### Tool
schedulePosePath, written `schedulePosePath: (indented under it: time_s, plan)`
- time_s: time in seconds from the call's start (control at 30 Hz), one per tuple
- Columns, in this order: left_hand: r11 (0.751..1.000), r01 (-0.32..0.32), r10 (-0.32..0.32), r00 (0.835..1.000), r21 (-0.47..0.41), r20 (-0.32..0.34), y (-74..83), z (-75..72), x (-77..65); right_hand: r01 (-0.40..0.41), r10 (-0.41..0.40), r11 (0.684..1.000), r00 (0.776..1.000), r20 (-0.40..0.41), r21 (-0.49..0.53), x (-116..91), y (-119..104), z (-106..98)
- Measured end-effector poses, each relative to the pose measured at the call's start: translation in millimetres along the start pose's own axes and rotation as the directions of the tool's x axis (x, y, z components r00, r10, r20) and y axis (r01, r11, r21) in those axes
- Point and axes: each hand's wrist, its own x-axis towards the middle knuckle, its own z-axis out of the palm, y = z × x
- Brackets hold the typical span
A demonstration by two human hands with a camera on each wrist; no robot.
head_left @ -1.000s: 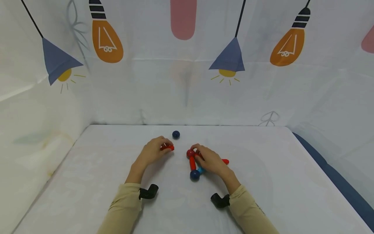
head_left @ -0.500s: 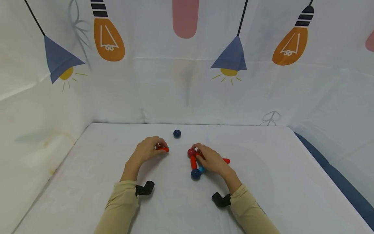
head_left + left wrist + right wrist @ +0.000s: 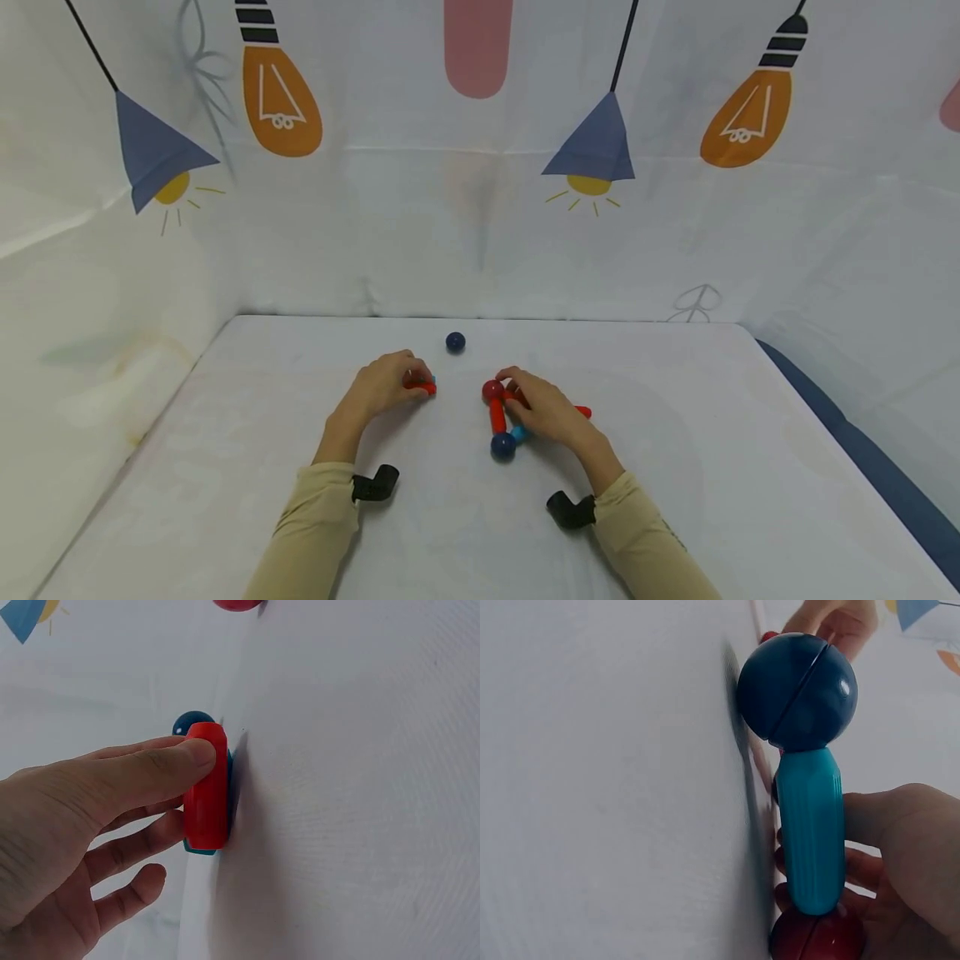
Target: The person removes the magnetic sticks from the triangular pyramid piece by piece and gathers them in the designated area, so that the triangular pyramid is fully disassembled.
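My left hand (image 3: 386, 385) pinches a red rod (image 3: 206, 791) between thumb and fingers, with a teal rod (image 3: 199, 847) mostly hidden behind it, close over the table. To its right, my right hand (image 3: 551, 412) grips a toy structure of balls and rods on the table. In it, a red rod (image 3: 497, 417) runs between a red ball (image 3: 492, 391) and a dark blue ball (image 3: 503, 447). A teal rod (image 3: 810, 832) joins the dark blue ball to another red ball (image 3: 821, 937). Beyond the right hand pokes a red rod end (image 3: 583, 412); the hand hides the parts between.
A loose dark blue ball (image 3: 455, 342) lies toward the back of the white table (image 3: 450, 533), behind and between both hands. A white curtain (image 3: 420, 233) printed with lamps hangs behind the table. Black wrist mounts (image 3: 377, 483) stick out from both sleeves.
My left hand has moved slightly left, away from the structure, carrying the rods; the teal rod's end now shows behind the red one. The right hand and structure stay in place.
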Motion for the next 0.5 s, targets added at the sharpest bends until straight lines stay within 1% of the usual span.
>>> schedulePosePath:
  time_s: [0.17, 0.27, 0.5]
  plan:
    - [1.0, -0.006, 0.006, 1.0, 0.006, -0.005, 1.5, 1.2, 0.3, -0.03, 0.03, 0.999, 1.0, 0.005, 0.035, -0.8, 0.2, -2.6]
    - [1.0, 0.008, -0.008, 1.0, 0.012, -0.003, 1.0, 2.0, -0.1, -0.051, 0.051, 0.998, 0.999, 0.011, 0.044, -1.4, -0.4, -3.7]
    - [1.0, 0.007, -0.007, 1.0, 0.012, -0.008, 0.2, 2.2, -0.3, -0.078, 0.078, 0.997, 0.997, 0.018, 0.012, -1.2, 0.0, -3.2]
